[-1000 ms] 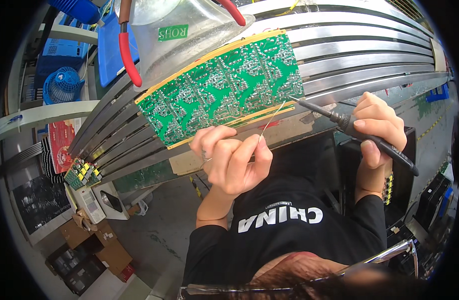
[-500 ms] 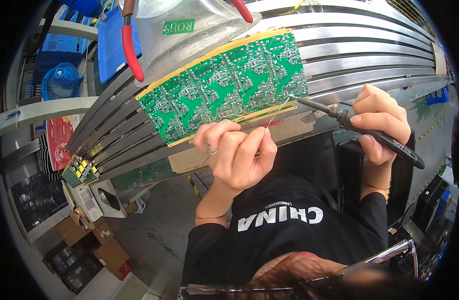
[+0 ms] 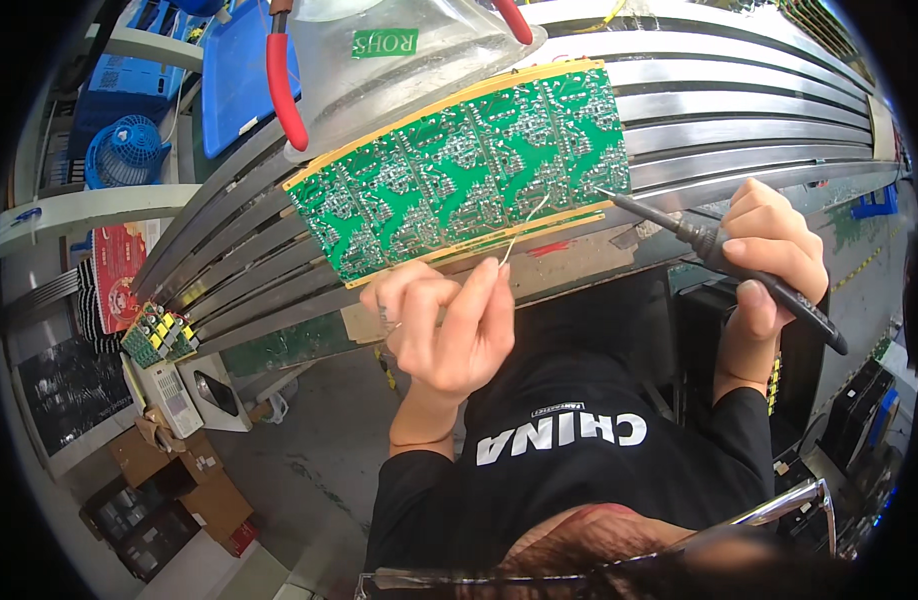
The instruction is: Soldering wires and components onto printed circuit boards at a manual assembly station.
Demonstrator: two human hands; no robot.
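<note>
A green circuit board panel (image 3: 449,190) with yellowish edge strips lies across metal rails, its solder points facing up. My right hand (image 3: 774,250) is closed round the dark handle of a soldering iron (image 3: 704,240). The iron's tip is at the board's near right corner; whether it touches cannot be told. Between thumb and fingertip, my left hand (image 3: 444,325) pinches a thin strand of solder wire (image 3: 514,240) at the board's near edge. The strand's free end reaches over the board, apart from the iron's tip.
Beyond the board stands a clear plastic container (image 3: 399,75) with red-handled pliers (image 3: 284,95) hanging at its left side. Metal rails (image 3: 739,105) run to both sides. A blue basket (image 3: 127,152) is at far left, and a smaller board with yellow parts (image 3: 159,333) sits at the rails' left end.
My left hand has moved left, drawing the solder wire's end away from the iron's tip. My right hand and the iron have shifted slightly right and nearer.
</note>
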